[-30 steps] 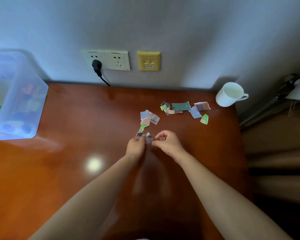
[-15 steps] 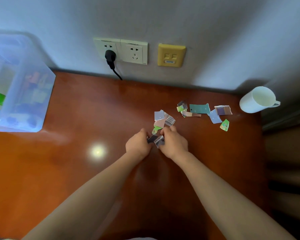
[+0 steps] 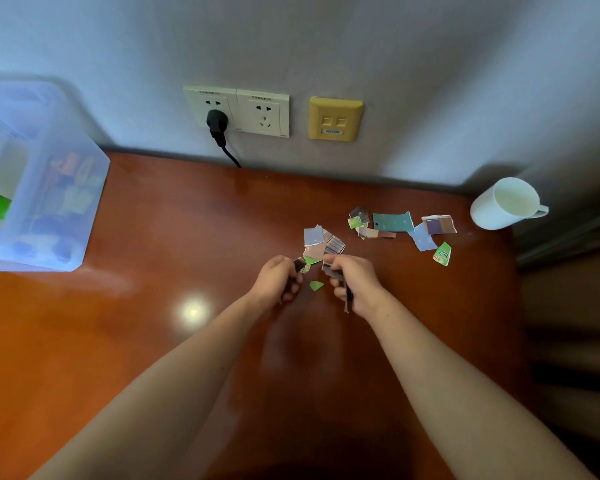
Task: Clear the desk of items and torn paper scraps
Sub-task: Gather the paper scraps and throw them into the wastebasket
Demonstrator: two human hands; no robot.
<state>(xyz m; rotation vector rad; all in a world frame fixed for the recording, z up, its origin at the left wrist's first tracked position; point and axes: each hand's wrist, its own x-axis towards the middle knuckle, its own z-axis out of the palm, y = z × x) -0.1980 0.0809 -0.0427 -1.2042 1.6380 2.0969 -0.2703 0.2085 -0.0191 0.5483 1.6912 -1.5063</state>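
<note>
Left hand [image 3: 276,280] fingers [image 3: 291,289] curled, pinching a dark scrap [image 3: 299,264]. Right hand [image 3: 355,284] fingers [image 3: 335,262] curled round a second dark piece [image 3: 330,271]. Both hands are low over the desk [image 3: 187,220], right of its middle, with a small green bit [image 3: 316,285] between them.

Step looks like gathering scraps. It's best to pass everything into one hand and keep the pinch tight, then sweep the loose clusters together instead of picking singles, or bits will drop.

Counts:
- One clear plastic box [image 3: 49,202], at the left edge near the back.
- About eleven loose scraps toward the back-right. Overlaps make the count rough:
  - near cluster [image 3: 321,242], four
  - middle cluster [image 3: 381,223], four
  - right cluster [image 3: 433,233], three
- One white mug [image 3: 499,206], at the back-right corner.
</note>
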